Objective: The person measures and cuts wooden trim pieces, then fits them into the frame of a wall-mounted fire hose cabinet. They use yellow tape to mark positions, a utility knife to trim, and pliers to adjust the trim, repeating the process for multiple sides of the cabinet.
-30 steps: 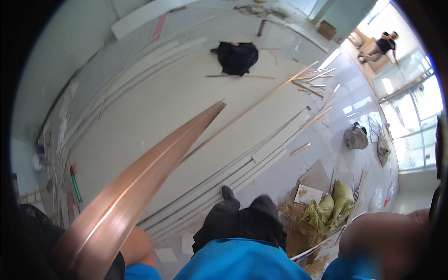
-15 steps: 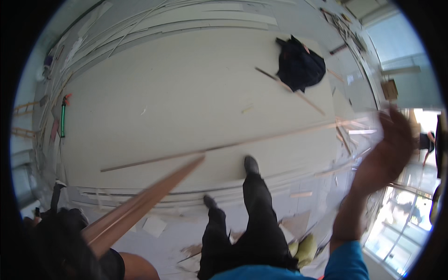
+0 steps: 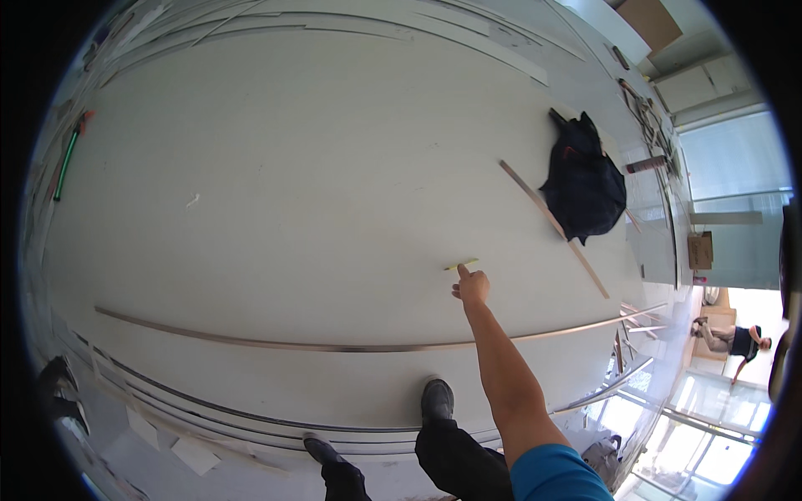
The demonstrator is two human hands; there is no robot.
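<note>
Fingers of your right hand (image 3: 472, 286) reach toward the small yellow strip (image 3: 462, 264) lying on the floor (image 3: 276, 209) just at its 12 o'clock; their spread is hard to tell. Your left hand is out of view, and the dark bag (image 3: 585, 184) at 2 o'clock hides part of a wooden strip (image 3: 535, 200).

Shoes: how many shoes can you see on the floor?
2. One shoe stands just below the long metal strip; the other shoe is lower left, near the bottom edge.

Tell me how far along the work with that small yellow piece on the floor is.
Done: a long metal strip lies flat on the floor. In hand: the right hand reaches toward the small yellow piece, fingertip just short of it. Left: the piece is not yet picked up.
</note>
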